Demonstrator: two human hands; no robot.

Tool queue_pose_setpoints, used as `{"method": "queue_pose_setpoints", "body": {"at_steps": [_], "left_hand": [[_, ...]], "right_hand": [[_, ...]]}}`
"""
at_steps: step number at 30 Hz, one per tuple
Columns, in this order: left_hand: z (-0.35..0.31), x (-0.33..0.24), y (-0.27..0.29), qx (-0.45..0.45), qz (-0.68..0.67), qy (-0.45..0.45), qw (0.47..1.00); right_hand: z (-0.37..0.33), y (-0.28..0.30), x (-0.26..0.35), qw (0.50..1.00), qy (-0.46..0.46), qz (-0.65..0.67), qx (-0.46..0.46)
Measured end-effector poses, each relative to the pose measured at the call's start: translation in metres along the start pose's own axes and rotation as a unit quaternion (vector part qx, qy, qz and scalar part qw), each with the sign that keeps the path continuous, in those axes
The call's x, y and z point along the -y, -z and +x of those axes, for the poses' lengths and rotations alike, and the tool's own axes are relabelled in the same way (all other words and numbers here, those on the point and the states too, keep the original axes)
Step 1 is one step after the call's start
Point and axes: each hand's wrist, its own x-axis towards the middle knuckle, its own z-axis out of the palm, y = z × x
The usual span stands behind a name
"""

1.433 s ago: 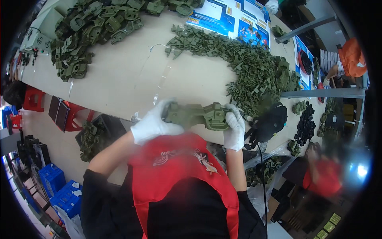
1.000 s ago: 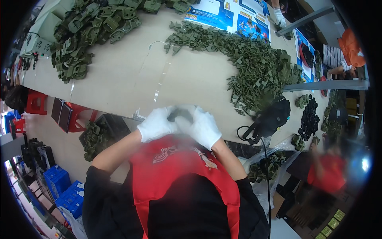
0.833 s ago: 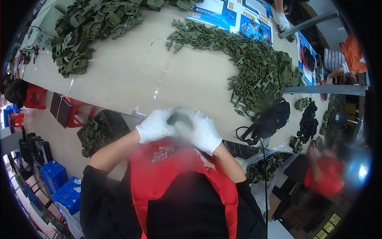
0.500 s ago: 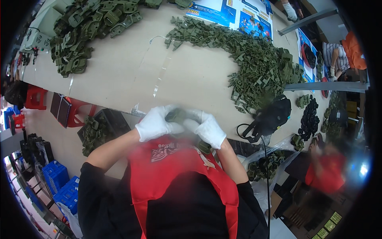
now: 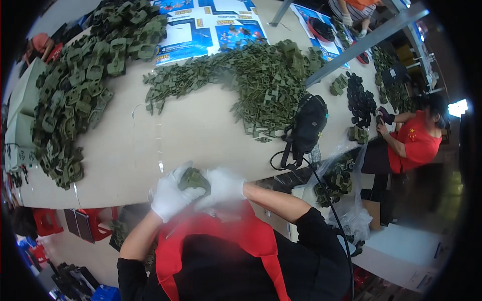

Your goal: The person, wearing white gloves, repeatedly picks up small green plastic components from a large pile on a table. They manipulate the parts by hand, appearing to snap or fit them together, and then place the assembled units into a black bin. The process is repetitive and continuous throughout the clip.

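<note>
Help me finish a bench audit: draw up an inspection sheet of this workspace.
Surface: beige table, shiny tape strip near the front edge.
Job's things: held green part; heap of small green parts; pile of larger green parts at left.
Clutter: black bag beside the small-part heap.
Hands: gloved left hand grips the part; gloved right hand beside it, contact blurred.
Cables: black cable at the person's right.
Surroundings: red stools left; co-worker right.

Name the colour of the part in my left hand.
The part is olive green, clearest in the head view.
</note>
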Motion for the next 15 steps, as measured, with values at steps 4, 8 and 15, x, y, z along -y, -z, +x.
{"method": "queue_pose_setpoints", "body": {"at_steps": [4,8,15], "left_hand": [[0.045,0.033,-0.012,0.024,-0.091,-0.011,0.995],[0.087,0.027,-0.024,-0.17,-0.242,-0.076,0.952],[0.084,0.146,0.017,-0.281,-0.309,0.101,0.903]], "right_hand": [[0.025,-0.012,-0.041,0.996,-0.004,0.037,-0.085],[0.069,0.045,-0.082,0.952,-0.013,0.251,-0.176],[0.07,0.303,-0.242,0.641,0.084,0.567,-0.51]]}}
